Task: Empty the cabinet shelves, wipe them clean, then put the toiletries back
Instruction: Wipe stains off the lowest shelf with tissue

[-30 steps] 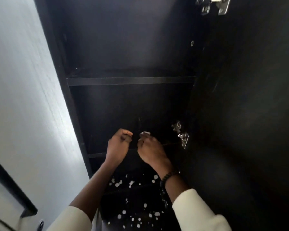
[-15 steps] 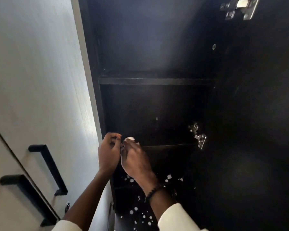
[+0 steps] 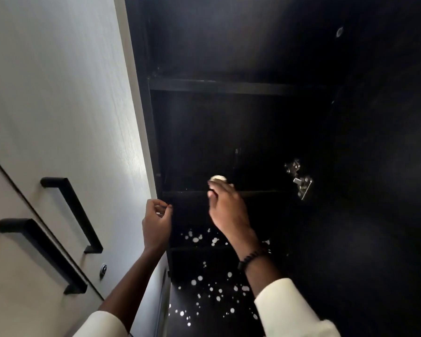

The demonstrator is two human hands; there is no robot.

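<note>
Dark cabinet shelf (image 3: 219,86), right hand (image 3: 225,210) gripping pale object (image 3: 218,178), left hand (image 3: 156,224) loosely curled

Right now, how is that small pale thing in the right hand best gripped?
By its lower body, from below and the front, as the right hand grips it now: only the small pale thing's rounded top shows above the fingers. What it is, I cannot tell.
</note>
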